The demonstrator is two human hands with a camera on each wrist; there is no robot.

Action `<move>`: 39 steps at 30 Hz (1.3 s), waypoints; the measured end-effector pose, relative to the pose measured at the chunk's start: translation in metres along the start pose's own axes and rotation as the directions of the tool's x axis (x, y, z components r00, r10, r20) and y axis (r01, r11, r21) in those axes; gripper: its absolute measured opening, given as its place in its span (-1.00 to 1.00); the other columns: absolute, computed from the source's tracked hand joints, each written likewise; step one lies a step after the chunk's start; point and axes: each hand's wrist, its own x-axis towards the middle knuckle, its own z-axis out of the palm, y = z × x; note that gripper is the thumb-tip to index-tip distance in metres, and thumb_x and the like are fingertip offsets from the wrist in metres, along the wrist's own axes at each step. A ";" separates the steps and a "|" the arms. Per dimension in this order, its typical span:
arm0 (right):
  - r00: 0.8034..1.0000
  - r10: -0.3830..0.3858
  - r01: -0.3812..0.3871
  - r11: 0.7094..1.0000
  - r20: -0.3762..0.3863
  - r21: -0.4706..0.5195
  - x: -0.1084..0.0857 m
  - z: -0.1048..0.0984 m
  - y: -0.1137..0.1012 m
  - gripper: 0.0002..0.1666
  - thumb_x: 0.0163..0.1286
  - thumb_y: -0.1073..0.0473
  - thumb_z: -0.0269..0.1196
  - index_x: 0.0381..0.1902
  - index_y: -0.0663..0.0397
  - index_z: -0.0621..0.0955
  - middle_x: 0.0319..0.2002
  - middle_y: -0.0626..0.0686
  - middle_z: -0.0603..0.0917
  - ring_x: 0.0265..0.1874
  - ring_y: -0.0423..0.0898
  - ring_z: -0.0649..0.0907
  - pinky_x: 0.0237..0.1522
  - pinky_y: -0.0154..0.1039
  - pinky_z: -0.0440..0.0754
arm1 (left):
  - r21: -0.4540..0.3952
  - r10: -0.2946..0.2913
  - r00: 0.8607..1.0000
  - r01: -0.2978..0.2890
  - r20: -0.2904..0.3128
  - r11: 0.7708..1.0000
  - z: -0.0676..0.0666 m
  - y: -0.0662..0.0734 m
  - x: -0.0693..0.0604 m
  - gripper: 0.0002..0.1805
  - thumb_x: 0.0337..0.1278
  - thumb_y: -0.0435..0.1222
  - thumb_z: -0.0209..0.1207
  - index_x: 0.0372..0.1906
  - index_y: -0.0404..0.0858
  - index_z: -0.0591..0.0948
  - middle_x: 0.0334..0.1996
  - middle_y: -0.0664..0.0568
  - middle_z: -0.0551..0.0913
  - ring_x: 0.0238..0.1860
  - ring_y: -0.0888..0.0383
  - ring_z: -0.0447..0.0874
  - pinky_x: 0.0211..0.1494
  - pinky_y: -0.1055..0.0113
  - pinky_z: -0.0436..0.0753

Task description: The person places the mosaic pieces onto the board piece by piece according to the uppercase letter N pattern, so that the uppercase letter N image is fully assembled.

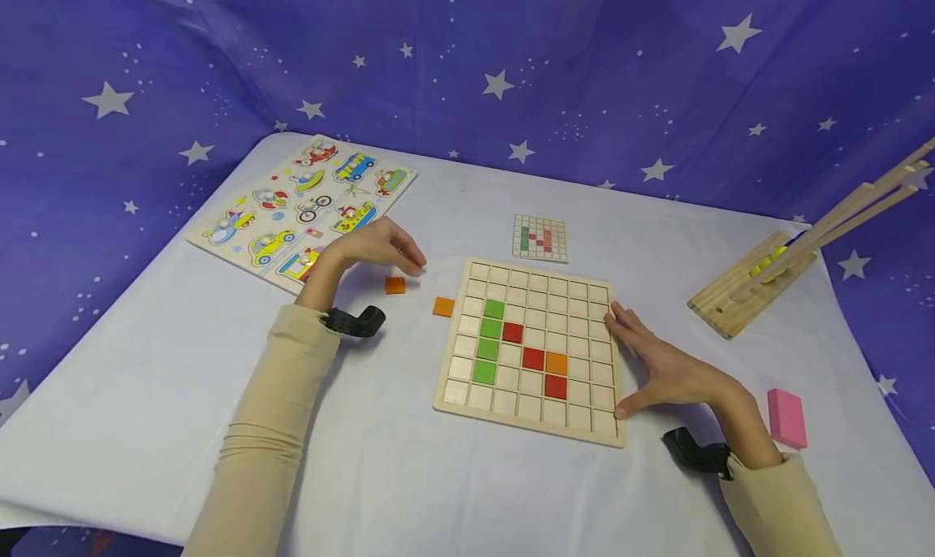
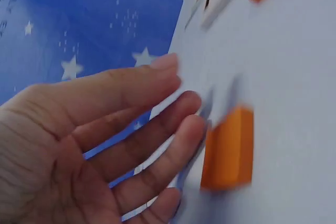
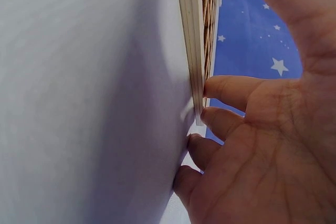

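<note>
My left hand [image 1: 378,244] hovers over the cloth with loosely bent fingers, holding nothing. Just below its fingertips lies an orange square piece [image 1: 395,285]; in the left wrist view this orange piece [image 2: 231,150] looks thick and is slightly blurred. Another orange tile [image 1: 443,307] lies by the left edge of a wooden grid board [image 1: 526,425]. On the board are a column of several green tiles [image 1: 488,349], three red tiles [image 1: 533,359] in a diagonal and one orange tile [image 1: 557,364]. Spread along the board's right edge, my right hand [image 1: 668,370] touches it with thumb and fingers.
Behind the board lies a small pattern card [image 1: 540,238]. A vehicle peg puzzle [image 1: 292,208] is at the back left. To the right stand a wooden frame [image 1: 752,289] with yellow balls [image 1: 769,265] and a pink block [image 1: 786,418]. A starry blue backdrop [image 1: 467,53] hangs behind.
</note>
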 end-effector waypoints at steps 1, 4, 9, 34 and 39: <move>1.000 0.000 0.000 1.000 0.000 0.000 0.000 0.000 0.000 0.55 -0.27 -0.07 0.61 0.51 0.27 -0.07 0.54 0.21 -0.33 0.48 0.32 -0.29 0.31 0.44 -0.16 | -0.004 -0.003 1.000 0.004 0.022 1.000 -0.002 -0.004 -0.001 -0.70 -0.04 -0.28 0.39 -0.14 -0.30 0.72 -0.21 0.01 0.78 -0.18 0.26 0.65 0.00 0.33 0.45; 1.000 0.004 -0.004 1.000 0.001 -0.006 0.000 0.000 0.000 0.56 -0.27 -0.08 0.61 0.51 0.27 -0.07 0.54 0.22 -0.33 0.48 0.32 -0.28 0.31 0.44 -0.15 | -0.015 -0.012 0.997 0.014 0.080 1.000 -0.008 -0.013 -0.006 -0.68 -0.08 -0.38 0.38 -0.12 -0.36 0.70 -0.28 0.01 0.78 -0.27 0.28 0.68 -0.06 0.37 0.50; 1.000 0.007 -0.007 1.000 0.002 -0.009 0.000 0.000 -0.001 0.56 -0.27 -0.09 0.61 0.51 0.27 -0.07 0.54 0.23 -0.33 0.48 0.32 -0.28 0.31 0.44 -0.15 | 0.057 0.003 0.991 -0.011 0.136 0.998 -0.011 -0.017 -0.008 -0.63 -0.23 -0.41 0.46 -0.16 -0.36 0.70 -0.39 0.08 0.72 -0.34 0.25 0.59 -0.16 0.40 0.51; 1.000 0.029 -0.029 1.000 0.001 -0.008 0.000 0.000 -0.003 0.56 -0.29 -0.10 0.61 0.51 0.26 -0.05 0.54 0.20 -0.32 0.49 0.30 -0.29 0.32 0.44 -0.16 | 0.153 -0.032 0.998 0.040 -0.057 0.987 -0.007 -0.004 -0.007 -0.77 -0.25 -0.44 0.44 -0.36 -0.28 0.67 -0.46 0.02 0.68 -0.35 0.14 0.53 -0.15 0.32 0.42; 1.000 0.028 -0.028 1.000 0.002 -0.005 0.000 0.000 -0.003 0.57 -0.29 -0.10 0.61 0.51 0.26 -0.06 0.54 0.20 -0.32 0.49 0.30 -0.28 0.32 0.44 -0.16 | 0.061 -0.020 0.989 0.029 -0.144 0.998 -0.005 -0.009 -0.002 -0.74 -0.12 -0.43 0.38 -0.20 -0.30 0.72 -0.30 -0.05 0.77 -0.25 0.14 0.66 -0.06 0.33 0.47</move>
